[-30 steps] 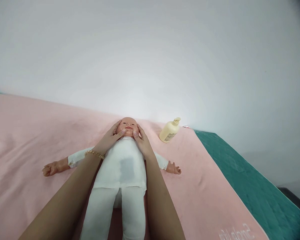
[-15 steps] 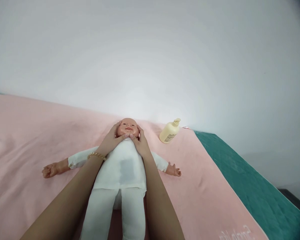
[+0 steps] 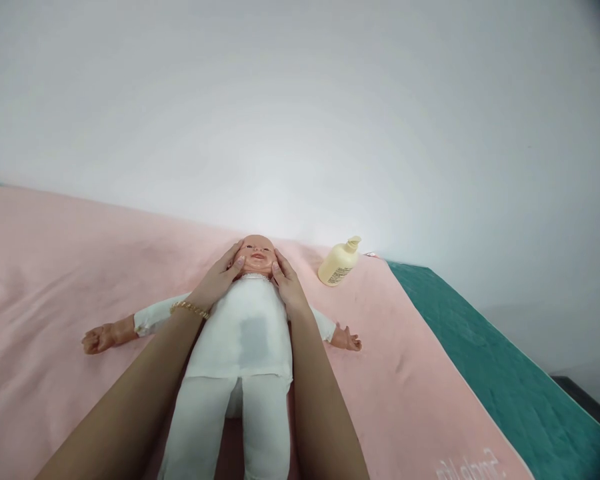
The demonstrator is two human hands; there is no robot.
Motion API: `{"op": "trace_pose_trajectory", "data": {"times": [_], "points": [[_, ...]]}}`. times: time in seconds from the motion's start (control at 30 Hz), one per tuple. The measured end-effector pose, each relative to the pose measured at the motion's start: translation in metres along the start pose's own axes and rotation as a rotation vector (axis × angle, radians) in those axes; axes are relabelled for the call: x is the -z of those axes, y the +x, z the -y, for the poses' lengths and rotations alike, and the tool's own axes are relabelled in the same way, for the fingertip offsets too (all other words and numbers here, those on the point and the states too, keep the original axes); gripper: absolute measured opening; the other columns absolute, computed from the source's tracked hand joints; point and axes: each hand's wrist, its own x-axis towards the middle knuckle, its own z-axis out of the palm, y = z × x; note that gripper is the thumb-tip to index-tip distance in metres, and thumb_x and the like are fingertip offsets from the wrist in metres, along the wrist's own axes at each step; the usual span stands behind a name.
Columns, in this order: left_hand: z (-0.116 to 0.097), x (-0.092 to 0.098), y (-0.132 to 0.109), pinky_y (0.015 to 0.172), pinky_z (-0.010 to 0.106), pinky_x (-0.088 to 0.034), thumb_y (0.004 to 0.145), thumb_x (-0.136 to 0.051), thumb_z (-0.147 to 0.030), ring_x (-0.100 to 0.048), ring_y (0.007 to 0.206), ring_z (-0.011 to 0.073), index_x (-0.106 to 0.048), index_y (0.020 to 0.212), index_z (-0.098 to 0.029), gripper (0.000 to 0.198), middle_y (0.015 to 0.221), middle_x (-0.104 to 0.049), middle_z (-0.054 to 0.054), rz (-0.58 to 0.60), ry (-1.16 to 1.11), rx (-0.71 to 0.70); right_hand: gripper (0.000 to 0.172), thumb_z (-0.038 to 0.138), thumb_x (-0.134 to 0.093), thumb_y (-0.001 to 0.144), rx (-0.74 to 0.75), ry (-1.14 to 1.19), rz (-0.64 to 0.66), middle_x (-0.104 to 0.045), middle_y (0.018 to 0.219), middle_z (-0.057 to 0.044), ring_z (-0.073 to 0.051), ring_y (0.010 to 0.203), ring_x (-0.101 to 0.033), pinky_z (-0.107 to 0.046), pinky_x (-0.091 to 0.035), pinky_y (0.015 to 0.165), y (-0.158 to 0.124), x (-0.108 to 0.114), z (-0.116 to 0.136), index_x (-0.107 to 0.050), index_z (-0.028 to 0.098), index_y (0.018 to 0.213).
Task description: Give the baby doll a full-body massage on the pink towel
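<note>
A baby doll (image 3: 243, 340) in white cloth lies on its back, head away from me and arms spread wide. My left hand (image 3: 223, 270) cups one side of its head, fingers beside the ear and thumb on the cheek near the jaw. On the other side, my right hand (image 3: 286, 275) holds the head the same way, its thumb against the lower cheek. The hands are apart, with the doll's face visible between them. A gold bracelet (image 3: 190, 308) circles my left wrist. My forearms run along both sides of the doll's body.
A pale yellow pump bottle (image 3: 339, 262) stands right of the doll's head. The pink cloth (image 3: 405, 393) under the doll covers most of a green surface (image 3: 485, 347), which shows at the right. A white wall (image 3: 290, 120) rises behind. A dark edge (image 3: 585, 400) appears at far right.
My thumbs have parted from the middle of the doll's chin, sliding outward and up along the jaw to the cheeks. The fingers stay at the sides of the head.
</note>
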Motion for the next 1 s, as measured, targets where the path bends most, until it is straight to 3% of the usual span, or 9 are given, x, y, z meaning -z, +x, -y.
{"op": "trace_pose_trajectory", "data": {"times": [0.2, 0.37, 0.53, 0.67, 1.0], "points": [[-0.001, -0.001, -0.001, 0.117, 0.038, -0.029, 0.092, -0.042, -0.062, -0.029, 0.144, 0.0262, -0.033, 0.151, -0.022, 0.073, 0.158, -0.030, 0.005, -0.019, -0.052, 0.058, 0.075, 0.057, -0.063, 0.080, -0.036, 0.106, 0.012, -0.046, 0.148, -0.009, -0.023, 0.132, -0.050, -0.040, -0.041, 0.112, 0.002, -0.003, 0.002, -0.045, 0.020, 0.142], [-0.006, -0.001, -0.003, 0.117, 0.039, -0.028, 0.092, -0.043, -0.062, -0.031, 0.143, 0.0266, -0.037, 0.148, -0.025, 0.068, 0.156, -0.033, 0.004, 0.000, -0.034, 0.018, 0.077, 0.059, -0.065, 0.078, -0.016, 0.000, -0.010, -0.046, 0.148, -0.008, -0.024, 0.134, -0.048, -0.038, -0.041, 0.111, -0.004, -0.007, 0.012, -0.045, 0.020, 0.142], [-0.005, -0.005, -0.002, 0.113, 0.039, -0.035, 0.084, -0.061, -0.056, -0.036, 0.140, 0.0283, -0.027, 0.151, -0.020, 0.083, 0.156, -0.033, 0.011, -0.011, -0.002, 0.028, 0.087, 0.053, -0.074, 0.073, -0.010, -0.092, -0.027, -0.047, 0.148, -0.011, -0.026, 0.129, -0.053, -0.040, -0.044, 0.108, -0.010, -0.012, 0.016, -0.039, 0.020, 0.145], [0.002, -0.008, 0.000, 0.110, 0.039, -0.039, 0.079, -0.068, -0.053, -0.040, 0.137, 0.0281, -0.027, 0.150, -0.019, 0.088, 0.154, -0.034, 0.014, -0.026, -0.011, -0.005, 0.083, 0.050, -0.072, 0.076, 0.040, -0.131, -0.033, -0.047, 0.147, -0.011, -0.025, 0.129, -0.053, -0.039, -0.044, 0.109, -0.007, -0.013, 0.008, -0.037, 0.020, 0.145], [0.006, -0.004, 0.004, 0.114, 0.041, -0.033, 0.081, -0.063, -0.055, -0.038, 0.139, 0.0286, -0.032, 0.149, -0.022, 0.081, 0.154, -0.036, 0.010, -0.040, 0.044, 0.009, 0.077, 0.055, -0.065, 0.080, 0.075, -0.179, -0.036, -0.045, 0.149, -0.010, -0.026, 0.131, -0.050, -0.040, -0.041, 0.111, -0.005, -0.010, 0.004, -0.040, 0.021, 0.144]]}}
